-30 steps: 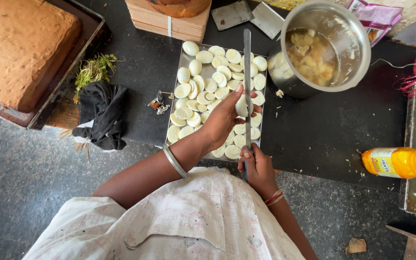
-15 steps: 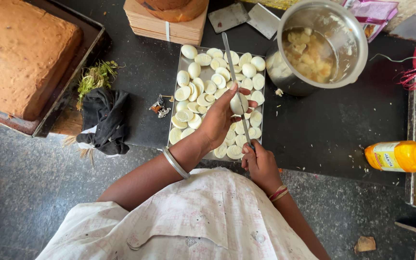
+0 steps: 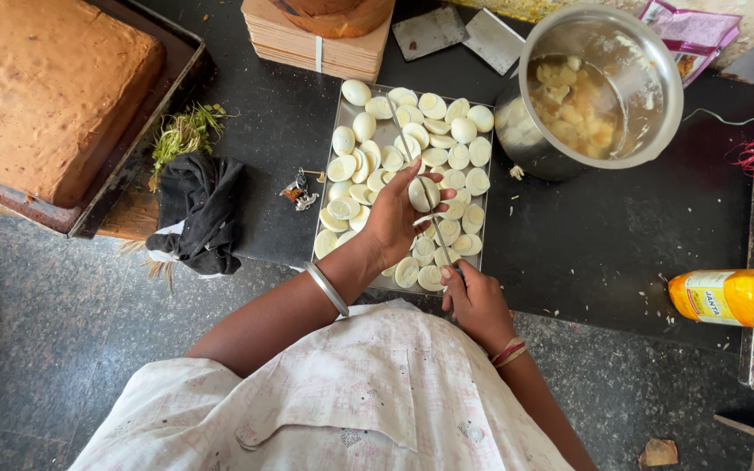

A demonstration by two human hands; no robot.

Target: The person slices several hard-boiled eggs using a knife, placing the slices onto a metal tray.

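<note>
The knife has swung since a moment ago: its long thin blade was lying nearly straight up the tray, and now it is slanting, tip leaning toward the far left corner. The left hand is lifting too, fingers curled round a boiled egg and holding it just above the steel tray, with the blade pressing across it. The right hand is sitting at the tray's near edge, closed tight on the knife handle. Halved eggs are crowding the tray, yolks up on many. Just beyond the tray's right side, a steel pot is tipping its mouth toward us, pale chunks inside. A black cloth is lying left of the tray, an orange bottle well off to the right.
</note>
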